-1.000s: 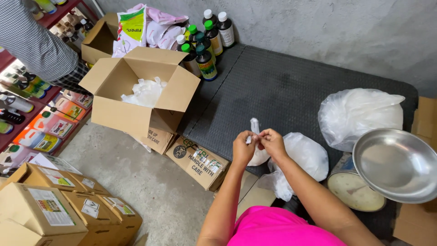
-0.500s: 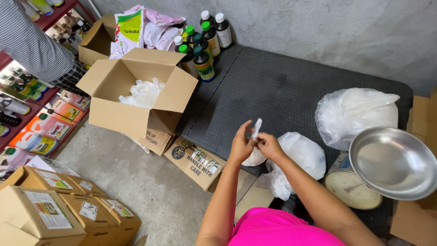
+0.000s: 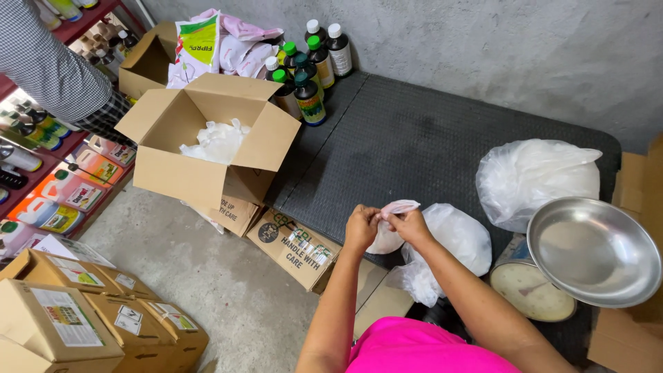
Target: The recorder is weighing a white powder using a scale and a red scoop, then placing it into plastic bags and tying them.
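Plastic first: the small clear bag [image 3: 388, 231] sits pinched between both hands, just left of the big silver bowl [image 3: 592, 250], which is the landmark here. What's changed: a sec ago the bag's neck stood straight up as a thin twisted strip above the knuckles; now that strip is folded over flat, lying sideways across the fingertips. Reads to me like the twist is being turned into a knot or tuck, so the closing of the bag looks well along, not finished.

Left hand [image 3: 362, 228] is closed in a pinch on the neck, knuckles up, wrist bent inward, forearm rising from the bottom of view. Right hand [image 3: 409, 225] is also closed on the same neck, thumb and fingers meeting the left's, forearm coming in diagonally from the bowl side. Both hands touch each other; the bag's rounded white belly hangs below them, off the floor.

Around the bowl: it rests on a dial scale [image 3: 530, 290], directly under it. A larger open plastic bag [image 3: 449, 242] of white stuff sits between hands and bowl; another full one [image 3: 535, 176] lies above the bowl on the dark mat [image 3: 407, 138]. Far left of the bowl, an open cardboard box [image 3: 207, 145] holds more white bags, w/ bottles [image 3: 307, 76] behind it. Another person's checked sleeve [image 3: 52, 65] at far top left, well apart.
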